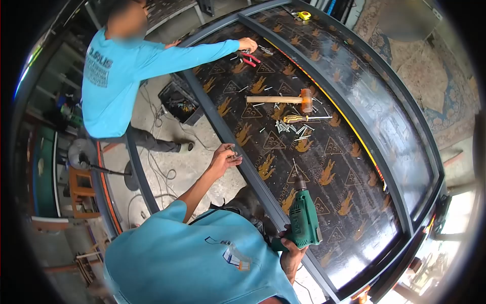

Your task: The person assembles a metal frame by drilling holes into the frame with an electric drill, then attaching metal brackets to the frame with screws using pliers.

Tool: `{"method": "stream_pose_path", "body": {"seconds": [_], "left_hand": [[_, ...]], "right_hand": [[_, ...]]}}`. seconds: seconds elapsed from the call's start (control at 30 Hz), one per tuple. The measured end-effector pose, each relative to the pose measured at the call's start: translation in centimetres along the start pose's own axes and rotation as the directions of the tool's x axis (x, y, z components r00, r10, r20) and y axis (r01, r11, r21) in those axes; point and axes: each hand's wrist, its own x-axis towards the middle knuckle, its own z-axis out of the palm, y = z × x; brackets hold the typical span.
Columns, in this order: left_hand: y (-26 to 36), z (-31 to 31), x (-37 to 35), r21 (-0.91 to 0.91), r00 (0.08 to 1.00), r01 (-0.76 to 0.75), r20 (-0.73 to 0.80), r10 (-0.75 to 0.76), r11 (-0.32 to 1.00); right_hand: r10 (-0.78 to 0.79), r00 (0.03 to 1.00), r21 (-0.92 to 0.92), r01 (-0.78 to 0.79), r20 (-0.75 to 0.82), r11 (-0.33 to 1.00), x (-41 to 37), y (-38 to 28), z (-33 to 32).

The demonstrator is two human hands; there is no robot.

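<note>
My right hand (292,251) is wrapped round the grip of a green power drill (305,219). Its long thin bit points away from me over the dark printed board (334,228). My left hand (224,161) is closed beside the grey metal frame bar (253,178), with its fingers pinched together. Something small and shiny seems to be between them, too small to name. On the board ahead lie a scatter of screws (289,126), a screwdriver (296,119) with a yellow handle, and a mallet (306,100) with an orange head and wooden handle.
A co-worker in a blue shirt (114,76) reaches across the frame, a hand (248,45) by red-handled pliers (249,61). A yellow tape measure (304,15) sits at the far end. On the floor are a black toolbox (180,99) and loose cables (164,175).
</note>
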Motion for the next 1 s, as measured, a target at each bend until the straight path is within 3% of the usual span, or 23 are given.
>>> {"method": "stream_pose_path", "body": {"seconds": [0.13, 0.23, 0.37, 0.43, 0.47, 0.5, 0.57, 0.63, 0.7, 0.77, 0.83, 0.9, 0.97, 1.0], "left_hand": [[-5.2, -5.9, -5.6, -0.123, 0.976, 0.020, -0.212, -0.046, 0.992], [-8.1, -9.0, -10.3, -0.208, 0.938, -0.083, -0.346, 0.005, 0.975], [-11.7, -12.5, -14.9, -0.348, 0.882, -0.185, -0.471, -0.001, 0.919], [-12.5, -13.1, -16.7, -0.297, 0.816, -0.134, -0.575, -0.065, 0.945], [-13.2, -13.5, -17.6, -0.201, 0.776, -0.120, -0.630, -0.035, 0.972], [-14.5, -14.3, -18.0, -0.225, 0.764, -0.136, -0.644, -0.043, 0.965], [-16.6, -16.5, -18.0, -0.161, 0.707, -0.066, -0.704, -0.067, 0.985], [-17.1, -17.8, -18.4, -0.198, 0.670, -0.052, -0.734, -0.113, 0.979], [-17.6, -19.5, -18.6, -0.115, 0.641, -0.011, -0.764, -0.081, 0.993], [-18.5, -21.9, -18.1, -0.157, 0.728, -0.118, -0.686, -0.022, 0.981], [-15.3, -22.5, -19.0, -0.136, 0.775, -0.107, -0.632, -0.003, 0.985], [-15.0, -25.6, -17.4, -0.174, 0.829, -0.058, -0.556, -0.049, 0.983], [-12.9, -27.6, -16.9, -0.240, 0.881, -0.116, -0.472, -0.011, 0.964], [-11.5, -28.4, -16.4, -0.236, 0.885, -0.086, -0.464, -0.035, 0.968]], "right_hand": [[0.056, 0.977, -0.231, -0.007, 0.205, 0.973, 0.1, -0.5, -1.1], [0.119, 0.915, -0.340, 0.020, 0.384, 0.940, 0.5, -0.9, -0.5], [0.199, 0.843, -0.525, 0.112, 0.500, 0.843, 1.3, -1.0, 2.6], [0.306, 0.796, -0.626, 0.115, 0.523, 0.771, 1.5, -0.4, 3.7], [0.282, 0.881, -0.712, 0.083, 0.379, 0.697, 1.2, 0.3, 3.8], [0.297, 0.870, -0.727, 0.096, 0.393, 0.680, 1.7, 0.9, 4.2], [0.422, 0.743, -0.731, 0.132, 0.520, 0.669, 2.7, 2.4, 5.7], [0.426, 0.728, -0.736, 0.159, 0.537, 0.658, 2.3, 3.8, 7.4], [0.405, 0.762, -0.766, 0.178, 0.504, 0.618, 3.0, 6.2, 8.0], [0.454, 0.756, -0.809, 0.166, 0.471, 0.563, 2.1, 7.5, 10.2], [0.493, 0.726, -0.822, 0.174, 0.479, 0.543, 1.3, 9.4, 12.6], [0.427, 0.715, -0.784, 0.274, 0.553, 0.557, 2.3, 11.8, 13.0], [0.469, 0.748, -0.853, 0.250, 0.470, 0.457, 0.9, 12.5, 15.6], [0.449, 0.733, -0.829, 0.283, 0.512, 0.483, 1.4, 13.9, 15.3]]}}
